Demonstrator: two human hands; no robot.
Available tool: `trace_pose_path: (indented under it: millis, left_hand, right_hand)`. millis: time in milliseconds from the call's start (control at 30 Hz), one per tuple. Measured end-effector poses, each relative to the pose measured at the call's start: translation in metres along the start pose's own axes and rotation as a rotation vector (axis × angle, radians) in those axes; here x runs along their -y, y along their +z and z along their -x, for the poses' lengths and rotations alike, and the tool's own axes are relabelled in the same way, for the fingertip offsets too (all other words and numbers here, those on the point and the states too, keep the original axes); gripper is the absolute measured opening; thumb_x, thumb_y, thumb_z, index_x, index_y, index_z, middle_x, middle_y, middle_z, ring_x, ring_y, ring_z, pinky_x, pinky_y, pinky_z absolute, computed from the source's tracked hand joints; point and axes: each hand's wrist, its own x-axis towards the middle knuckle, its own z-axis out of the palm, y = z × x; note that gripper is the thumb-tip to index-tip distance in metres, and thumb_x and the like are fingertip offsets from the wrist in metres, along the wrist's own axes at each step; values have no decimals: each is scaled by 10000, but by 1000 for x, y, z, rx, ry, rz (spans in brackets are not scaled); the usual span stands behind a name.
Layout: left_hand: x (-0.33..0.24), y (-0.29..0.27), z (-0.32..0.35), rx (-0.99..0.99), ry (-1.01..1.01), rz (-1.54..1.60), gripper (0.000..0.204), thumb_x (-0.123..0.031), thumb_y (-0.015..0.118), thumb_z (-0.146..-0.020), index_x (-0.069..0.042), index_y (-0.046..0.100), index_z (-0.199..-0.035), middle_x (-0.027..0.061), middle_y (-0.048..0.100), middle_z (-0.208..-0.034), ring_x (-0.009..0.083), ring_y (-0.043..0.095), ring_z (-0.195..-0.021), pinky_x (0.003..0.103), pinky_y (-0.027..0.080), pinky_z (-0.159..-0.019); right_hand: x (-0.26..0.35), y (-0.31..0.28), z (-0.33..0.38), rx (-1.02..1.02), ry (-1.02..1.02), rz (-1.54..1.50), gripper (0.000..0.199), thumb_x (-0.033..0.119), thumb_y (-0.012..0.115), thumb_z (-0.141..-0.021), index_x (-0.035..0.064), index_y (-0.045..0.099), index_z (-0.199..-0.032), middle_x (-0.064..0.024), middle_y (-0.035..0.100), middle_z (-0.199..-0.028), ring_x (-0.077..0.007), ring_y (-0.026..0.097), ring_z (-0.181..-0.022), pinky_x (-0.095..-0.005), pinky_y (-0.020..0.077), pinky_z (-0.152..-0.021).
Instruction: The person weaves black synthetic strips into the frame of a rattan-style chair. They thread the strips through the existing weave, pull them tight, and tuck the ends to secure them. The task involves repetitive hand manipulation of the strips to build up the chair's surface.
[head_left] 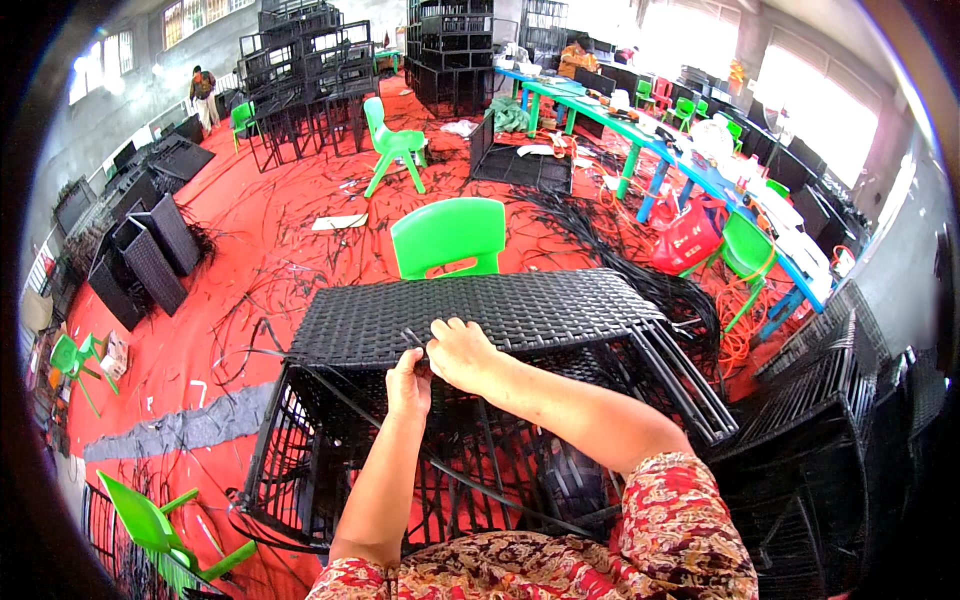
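Observation:
In front of me stands a black furniture frame with a woven panel (pixel 540 305) across its top, made of flat dark strips. At the panel's near edge my left hand (pixel 408 385) pinches a black weaving strip (pixel 409 338), its short end sticking up above the fingers. Right beside it, my right hand (pixel 458 352) has its fingers curled closed over the same edge on the strip; the fingertips are partly hidden. Below the edge, the frame's open side shows many unwoven black strips (pixel 490 500). A long loose strip crosses under my hands.
Beyond the panel stands a green plastic chair (pixel 450 225). Another green chair (pixel 160 520) lies tipped at lower left. Loose black strips (pixel 640 250) heap at right, near a long blue-green table (pixel 640 130). Dark woven pieces (pixel 840 440) crowd the right. Red sheeting (pixel 270 230) covers the floor.

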Motion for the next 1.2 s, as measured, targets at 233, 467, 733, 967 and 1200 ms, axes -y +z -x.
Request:
trace_pose_path:
  millis: [233, 467, 733, 967, 1200]
  left_hand:
    - [1, -8, -2, 154, -79, 235, 117, -103, 628, -736, -51, 583, -830, 56, 607, -849, 193, 560, -808, 330, 452, -735]
    - [-10, 11, 10, 28, -102, 82, 110, -111, 616, -737, -57, 578, -825, 60, 596, -819, 189, 568, -772, 359, 471, -750]
    - [-13, 2, 9, 48, -96, 71, 132, -107, 609, -741, -41, 581, -852, 66, 596, -841, 191, 575, -793, 374, 495, -765]
    - [-7, 1, 5, 64, -97, 117, 146, -114, 607, -737, -66, 581, -872, 52, 599, -872, 197, 564, -826, 382, 474, -777]
    - [-6, 0, 3, 16, -178, 144, 83, -147, 651, -710, -118, 589, -759, -6, 596, -777, 143, 550, -736, 331, 439, -694]
  right_hand:
    - [9, -21, -5, 193, 66, 79, 188, 212, 496, -797, 100, 645, -782, -108, 569, -914, -297, 567, -880, -469, 446, -660]
    - [-5, -6, 1, 165, 319, -185, 221, 268, 541, -782, 214, 692, -934, -88, 325, -1365, -312, 401, -1152, -530, 345, -900]
    - [-8, 15, -4, 209, 396, -314, 248, 285, 527, -789, 212, 688, -962, -136, 283, -1406, -334, 296, -1259, -492, 214, -1010]
    - [-2, 14, -8, 241, 396, -282, 266, 297, 516, -794, 209, 679, -984, -155, 288, -1401, -330, 285, -1269, -479, 220, -1008]
    - [-13, 24, -15, 321, 550, -400, 284, 368, 548, -756, 256, 682, -980, -131, 256, -1430, -312, 315, -1261, -466, 216, -1016]
